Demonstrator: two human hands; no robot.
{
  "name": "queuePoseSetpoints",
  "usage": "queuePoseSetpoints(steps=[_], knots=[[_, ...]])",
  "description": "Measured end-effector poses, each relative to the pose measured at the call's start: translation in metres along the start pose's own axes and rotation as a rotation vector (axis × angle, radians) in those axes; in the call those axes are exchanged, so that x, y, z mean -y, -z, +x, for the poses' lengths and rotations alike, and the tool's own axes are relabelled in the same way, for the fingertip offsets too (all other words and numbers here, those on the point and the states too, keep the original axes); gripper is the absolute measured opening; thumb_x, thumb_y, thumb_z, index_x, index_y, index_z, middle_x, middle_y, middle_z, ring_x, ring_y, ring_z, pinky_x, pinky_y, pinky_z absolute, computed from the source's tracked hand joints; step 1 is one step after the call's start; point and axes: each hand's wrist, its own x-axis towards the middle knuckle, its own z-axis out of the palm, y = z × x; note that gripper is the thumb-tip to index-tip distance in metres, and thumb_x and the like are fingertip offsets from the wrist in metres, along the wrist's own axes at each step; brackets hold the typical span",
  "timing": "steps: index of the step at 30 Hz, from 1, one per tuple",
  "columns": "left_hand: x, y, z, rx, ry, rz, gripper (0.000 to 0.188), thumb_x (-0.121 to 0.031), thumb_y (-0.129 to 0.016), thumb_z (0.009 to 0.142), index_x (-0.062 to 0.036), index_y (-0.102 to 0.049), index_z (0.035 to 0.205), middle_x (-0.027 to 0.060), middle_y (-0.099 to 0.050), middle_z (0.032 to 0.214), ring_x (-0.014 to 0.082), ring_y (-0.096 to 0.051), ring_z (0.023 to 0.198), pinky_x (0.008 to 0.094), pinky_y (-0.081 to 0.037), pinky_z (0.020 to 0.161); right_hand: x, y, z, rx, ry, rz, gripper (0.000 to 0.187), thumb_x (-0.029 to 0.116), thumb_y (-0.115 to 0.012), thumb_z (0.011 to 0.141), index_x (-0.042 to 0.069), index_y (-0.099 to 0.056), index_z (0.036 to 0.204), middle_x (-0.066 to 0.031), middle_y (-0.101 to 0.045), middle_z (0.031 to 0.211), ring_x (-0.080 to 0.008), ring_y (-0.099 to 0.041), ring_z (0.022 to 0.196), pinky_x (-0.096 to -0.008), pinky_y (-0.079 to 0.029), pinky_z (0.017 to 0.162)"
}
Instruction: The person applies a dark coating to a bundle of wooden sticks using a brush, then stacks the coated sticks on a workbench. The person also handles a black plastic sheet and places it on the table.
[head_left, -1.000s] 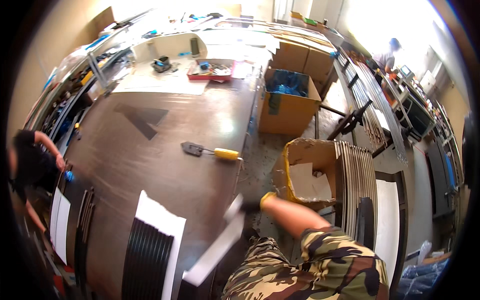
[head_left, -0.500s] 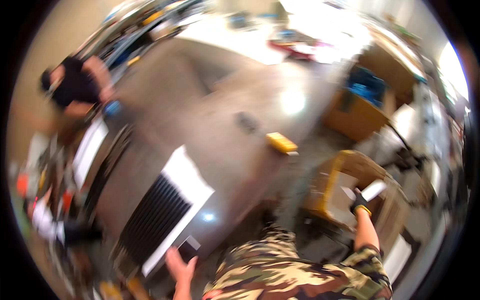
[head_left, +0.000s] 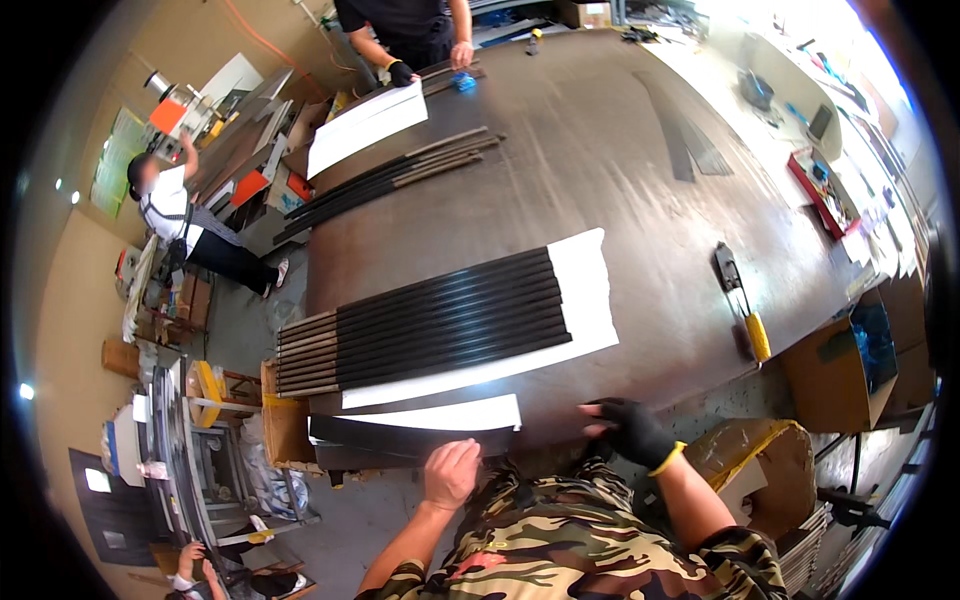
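My bare left hand (head_left: 452, 478) is at the table's near edge, its fingers closed together on the near edge of a flat black strip (head_left: 400, 436). A narrow white sheet (head_left: 470, 410) lies partly under that strip. My right hand (head_left: 632, 434), in a black fingerless glove with a yellow cuff, hovers off the near edge, fingers apart with nothing visible in them. Beyond my left hand, a row of long black tubes (head_left: 450, 310) with brownish left ends lies side by side on a larger white sheet (head_left: 590, 290).
A yellow-handled tool (head_left: 757, 338) lies at the table's right edge. An open cardboard box (head_left: 770, 450) stands right of my right arm. Across the table (head_left: 560, 170), a co-worker (head_left: 410, 30) handles a white sheet (head_left: 370, 125) near more dark tubes (head_left: 400, 175). Another person (head_left: 180, 210) stands left.
My view has swung right to left, toward the table. My right hand has left the cardboard box and no longer holds the white piece. My left hand's spread fingers have closed.
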Motion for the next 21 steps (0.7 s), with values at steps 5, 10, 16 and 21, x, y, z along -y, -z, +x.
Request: queuePoseSetpoints(steps=[5,10,16,21], knots=[[0.024,0.001,0.025,-0.107,-0.041,-0.115,0.006,-0.009,-0.073,0.076,-0.0089,-0.068,0.080,0.0027,-0.068,0.080,0.0213,-0.066,0.073,0.0331,-0.054,0.061,0.050,-0.082,0.070,0.101,0.161,-0.167,0.051,0.005,-0.072,0.080,0.009,-0.061,0.130,-0.0204,-0.065,0.119,-0.0388,-0.064,0.104,-0.0423,-0.052,0.090],[0.051,-0.010,0.045,-0.099,-0.074,-0.285,0.012,-0.011,-0.075,0.076,-0.0094,-0.064,0.073,0.0026,-0.065,0.074,0.0225,-0.065,0.070,0.0345,-0.052,0.058,0.063,-0.095,0.082,-0.088,0.059,-0.271,0.053,-0.005,-0.064,0.073,0.006,-0.063,0.125,-0.0194,-0.068,0.114,-0.0380,-0.065,0.102,-0.0415,-0.053,0.088],[0.062,0.006,0.053,-0.146,0.055,-0.574,0.018,-0.018,-0.082,0.073,-0.0105,-0.065,0.073,0.0008,-0.067,0.078,0.0228,-0.065,0.072,0.0349,-0.051,0.058,0.086,-0.113,0.068,-0.341,-0.030,-0.270,0.048,-0.007,-0.063,0.078,0.005,-0.064,0.124,-0.0178,-0.069,0.109,-0.0330,-0.067,0.099,-0.0349,-0.053,0.086],[0.064,0.003,0.048,-0.169,0.135,-0.597,0.018,-0.018,-0.081,0.075,-0.0109,-0.064,0.074,-0.0002,-0.067,0.077,0.0225,-0.065,0.070,0.0354,-0.050,0.058,0.094,-0.125,0.062,-0.384,-0.134,-0.027,0.050,-0.010,-0.064,0.079,0.002,-0.063,0.127,-0.0151,-0.069,0.111,-0.0247,-0.068,0.103,-0.0329,-0.053,0.088]])
